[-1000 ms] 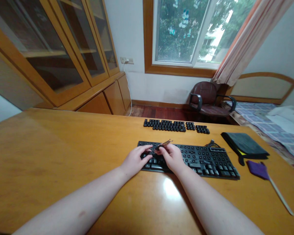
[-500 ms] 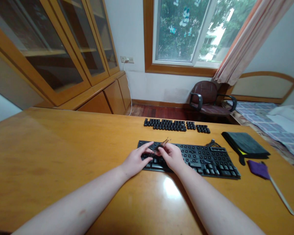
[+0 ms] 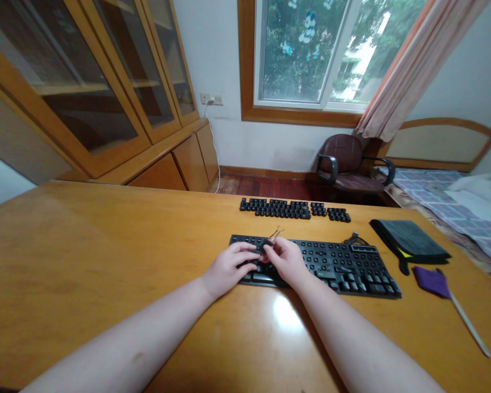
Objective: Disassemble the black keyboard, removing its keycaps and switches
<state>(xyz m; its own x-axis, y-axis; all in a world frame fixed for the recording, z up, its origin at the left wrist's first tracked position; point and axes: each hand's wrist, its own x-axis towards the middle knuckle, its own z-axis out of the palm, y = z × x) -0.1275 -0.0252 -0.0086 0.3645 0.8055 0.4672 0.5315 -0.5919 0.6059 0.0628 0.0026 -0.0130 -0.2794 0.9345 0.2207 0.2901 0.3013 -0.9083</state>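
A black keyboard (image 3: 323, 267) lies on the wooden desk, many of its keycaps taken off and stems showing; keycaps remain along its near edge. My right hand (image 3: 285, 261) is closed over the left half, pinching a keycap puller (image 3: 267, 245) with a dark body. Its two thin wire prongs point up and away, above my fingers. My left hand (image 3: 232, 268) rests at the keyboard's left end, thumb and fingers apart, fingertips close beside the puller. Whether they touch it I cannot tell. Both hands hide the keys beneath them.
Loose black keycaps (image 3: 278, 208) stand in rows behind the keyboard. A coiled cable (image 3: 355, 239) lies at its back edge. To the right are a folded dark cloth (image 3: 411, 241) and a purple-headed brush (image 3: 431, 281) with a pale handle. A chair (image 3: 346, 164) stands beyond the desk.
My left index finger has lowered and curled towards the puller. The puller has tilted slightly in my right hand, its prongs shifting a little. The keyboard stays put.
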